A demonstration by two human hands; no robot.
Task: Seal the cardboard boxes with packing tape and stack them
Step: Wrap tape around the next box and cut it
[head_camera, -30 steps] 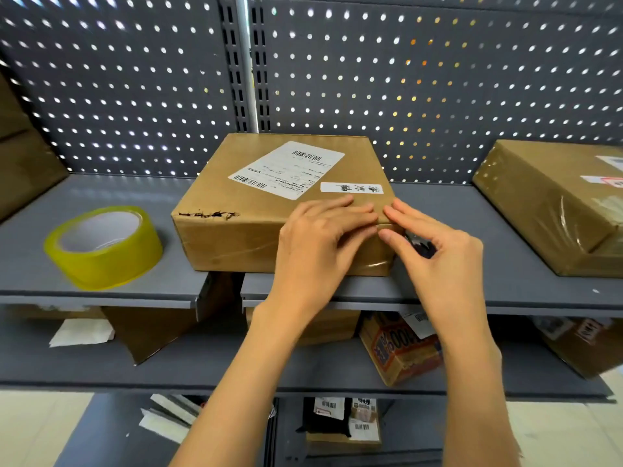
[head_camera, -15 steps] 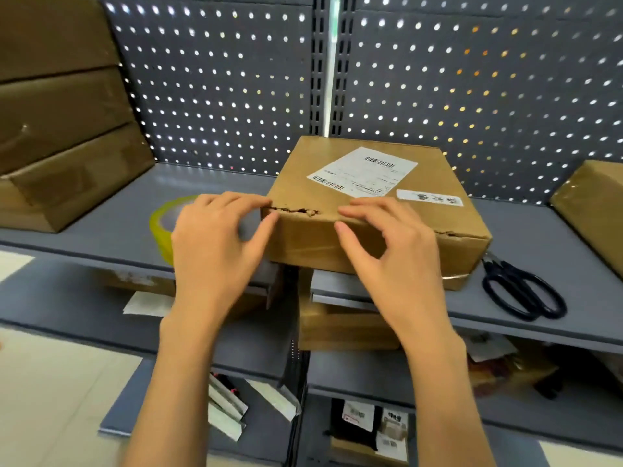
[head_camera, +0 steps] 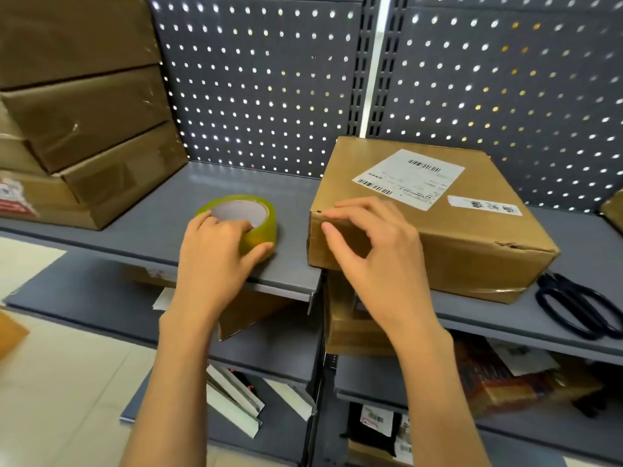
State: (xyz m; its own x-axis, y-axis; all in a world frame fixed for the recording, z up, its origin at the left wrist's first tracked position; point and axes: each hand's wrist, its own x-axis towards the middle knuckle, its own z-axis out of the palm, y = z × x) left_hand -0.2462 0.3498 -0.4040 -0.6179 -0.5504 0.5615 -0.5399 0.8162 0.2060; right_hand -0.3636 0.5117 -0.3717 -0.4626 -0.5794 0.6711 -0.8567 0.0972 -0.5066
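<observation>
A brown cardboard box (head_camera: 448, 230) with a white shipping label lies on the grey shelf (head_camera: 161, 227), a little right of centre. My right hand (head_camera: 374, 251) rests at its near left corner, fingers on the top edge and thumb against the front face. Left of the box sits a yellow roll of packing tape (head_camera: 261, 227). My left hand (head_camera: 215, 251) grips the roll, fingers reaching into its core and thumb along its outer side.
A stack of taped cardboard boxes (head_camera: 91, 129) stands at the far left of the shelf. Black scissors (head_camera: 576, 305) lie right of the box. Another box corner (head_camera: 615, 214) shows at the right edge. Perforated grey panels back the shelf; lower shelves hold parcels and papers.
My left hand left the box and took hold of the tape roll. My right hand slid from the box's right front to its left corner. The view swung left.
</observation>
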